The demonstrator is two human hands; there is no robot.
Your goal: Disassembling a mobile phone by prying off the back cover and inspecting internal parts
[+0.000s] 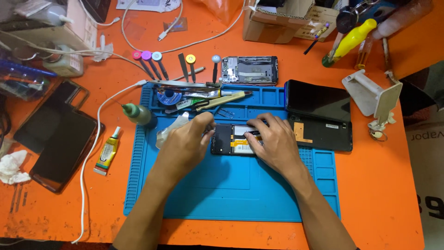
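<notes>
head view: one camera looks down on an orange table [370, 185], its far corners cut off by the frame.
work surface: a blue silicone repair mat [231, 190] lies in the middle of the table.
opened phone: a dark opened phone with a yellow flex strip inside [233, 139] lies flat on the mat between the two hands; its right end is hidden under the fingers.
left hand: the left hand [185, 146] rests on the mat at the phone's left edge, fingers pinched together on something thin that is too small to make out.
right hand: the right hand [273, 141] lies palm down over the phone's right half, fingers pressing on it; i cannot tell whether it grips anything.
beside the phone: a black rear phone cover with an orange patch [323, 134] lies just to the right, and a black glossy phone screen [318, 99] just beyond that.
mat's far edge: metal tweezers and a yellow-handled tool [226, 98] lie in the tray slots, partly overlapping.
left of the mat: a small yellow glue tube [107, 152] and a green-capped bottle [136, 113].
far side: a bare phone frame with exposed circuit board [249, 70]; small details blurred.
</notes>
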